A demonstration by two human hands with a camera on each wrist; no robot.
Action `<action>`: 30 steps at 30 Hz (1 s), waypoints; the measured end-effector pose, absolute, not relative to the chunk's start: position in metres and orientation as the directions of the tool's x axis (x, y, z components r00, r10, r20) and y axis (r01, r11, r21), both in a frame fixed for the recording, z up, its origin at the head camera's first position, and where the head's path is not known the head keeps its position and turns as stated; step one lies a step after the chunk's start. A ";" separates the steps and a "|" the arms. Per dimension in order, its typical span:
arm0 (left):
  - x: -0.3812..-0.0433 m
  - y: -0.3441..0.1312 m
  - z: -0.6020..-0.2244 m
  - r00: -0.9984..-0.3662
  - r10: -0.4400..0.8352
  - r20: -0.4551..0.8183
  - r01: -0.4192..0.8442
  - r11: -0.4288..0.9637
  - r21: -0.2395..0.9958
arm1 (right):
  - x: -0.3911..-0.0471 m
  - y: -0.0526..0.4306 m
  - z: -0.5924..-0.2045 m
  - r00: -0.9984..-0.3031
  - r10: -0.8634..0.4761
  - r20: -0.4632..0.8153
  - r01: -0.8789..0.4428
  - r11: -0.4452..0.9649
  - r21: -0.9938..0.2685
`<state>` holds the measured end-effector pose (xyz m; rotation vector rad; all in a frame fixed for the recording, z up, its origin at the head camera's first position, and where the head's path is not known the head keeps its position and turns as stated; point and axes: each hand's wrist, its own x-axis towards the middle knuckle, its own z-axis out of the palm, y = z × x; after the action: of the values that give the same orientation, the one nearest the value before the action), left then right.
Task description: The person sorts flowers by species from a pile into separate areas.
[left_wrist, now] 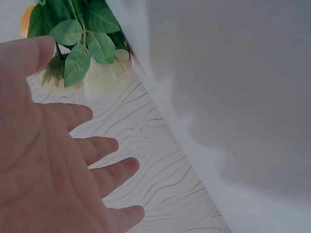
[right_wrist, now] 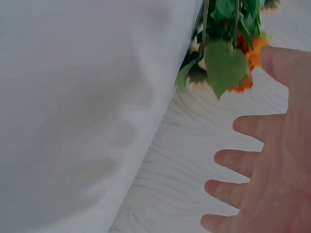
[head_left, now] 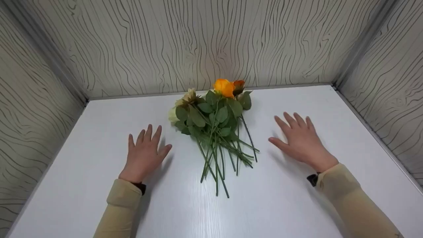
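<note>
A loose bunch of artificial-looking flowers lies on the white table, blooms toward the back wall and green stems (head_left: 217, 165) fanned toward the front. An orange rose (head_left: 224, 88) stands out at the top, beside a darker rust-coloured bloom (head_left: 238, 86). Cream flowers (head_left: 189, 96) sit at the left, above many green leaves (head_left: 222, 114). Left of the bunch, my left hand (head_left: 143, 158) hovers palm down, fingers spread, holding nothing. On the other side my right hand (head_left: 300, 142) is likewise spread over the table. Both wrist views show bare palms, apart from the flowers.
The white table (head_left: 82, 158) meets a wood-grain patterned wall (head_left: 198, 43) at the back, close behind the blooms. Similar panels stand on the left (head_left: 26, 115) and right (head_left: 396, 82). Dark straps circle both wrists below beige sleeves (head_left: 347, 188).
</note>
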<state>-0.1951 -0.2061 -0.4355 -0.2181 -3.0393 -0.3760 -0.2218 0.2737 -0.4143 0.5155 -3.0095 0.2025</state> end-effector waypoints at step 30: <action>-0.182 -0.191 -0.428 -0.959 0.268 0.090 0.281 0.941 0.187 | -0.282 0.113 -0.441 -0.816 -0.547 -0.186 -0.530 0.837 -0.138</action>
<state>-0.1823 -0.1910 -0.4284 -0.4294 -3.0333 -0.3067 -0.2816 0.1132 -0.4410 0.9566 -3.2196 0.1349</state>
